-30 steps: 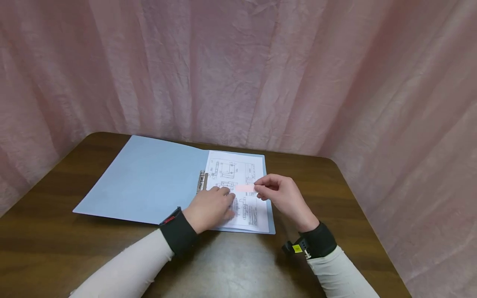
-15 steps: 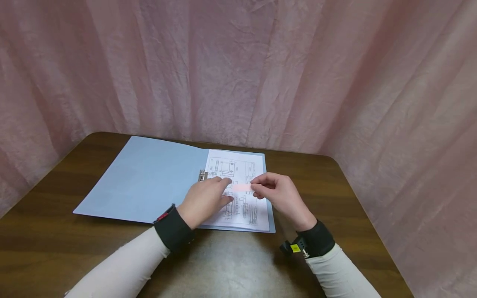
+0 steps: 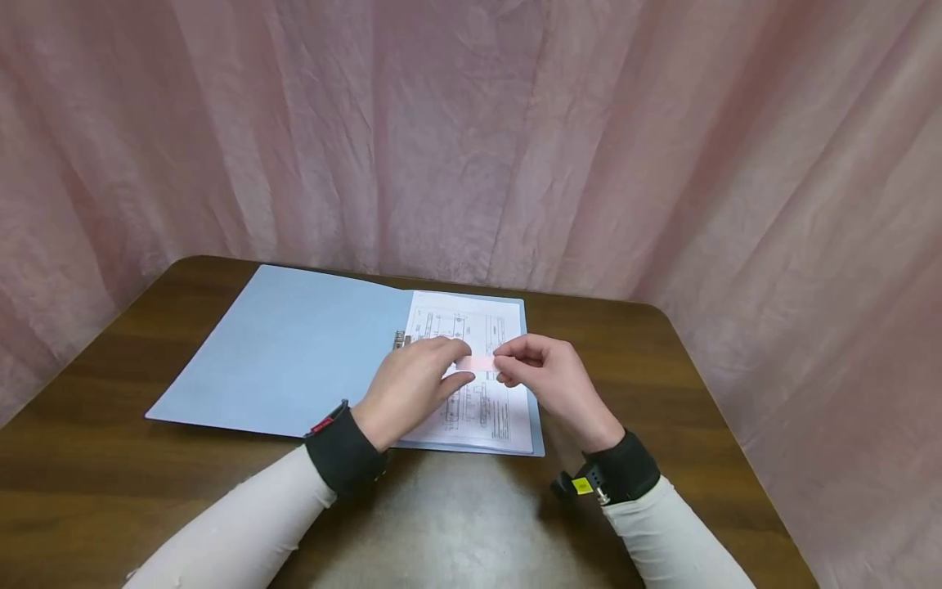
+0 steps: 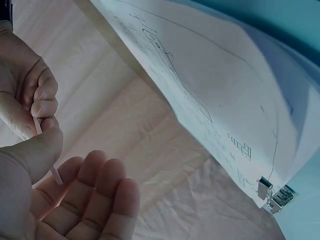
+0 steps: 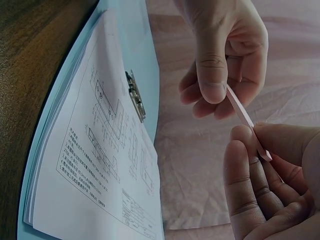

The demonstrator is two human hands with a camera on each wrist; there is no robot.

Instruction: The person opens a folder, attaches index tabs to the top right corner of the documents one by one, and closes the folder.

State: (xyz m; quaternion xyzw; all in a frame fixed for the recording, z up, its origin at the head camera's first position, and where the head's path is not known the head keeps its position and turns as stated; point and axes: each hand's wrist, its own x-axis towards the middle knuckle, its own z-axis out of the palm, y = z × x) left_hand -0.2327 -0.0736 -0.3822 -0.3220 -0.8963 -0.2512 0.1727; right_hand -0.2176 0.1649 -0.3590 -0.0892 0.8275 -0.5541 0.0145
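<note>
A small pale pink slip (image 3: 477, 363), like a sticky note, is held above the drawing sheets (image 3: 508, 429) in the open folder. My right hand (image 3: 548, 372) pinches its right end between thumb and fingertips. My left hand (image 3: 412, 380) is at the other end, its thumb (image 3: 461, 380) and fingers spread around the slip with a gap between them. Seen edge-on in the right wrist view, the slip (image 5: 240, 107) runs from one hand to the other. The sheets, printed with technical drawings, lie on the folder's right side beside a metal clip (image 5: 135, 97).
The light blue folder (image 3: 294, 352) lies spread on a brown wooden table (image 3: 618, 352), its bare cover to the left. Pink curtains (image 3: 456, 147) hang behind the table and along its right side. Black bands (image 3: 346, 450) are around both wrists.
My left hand has lifted off the sheets and come up to the slip's left end, bringing thumb and fingers closer together. My right hand, still pinching the slip, has shifted slightly left and up.
</note>
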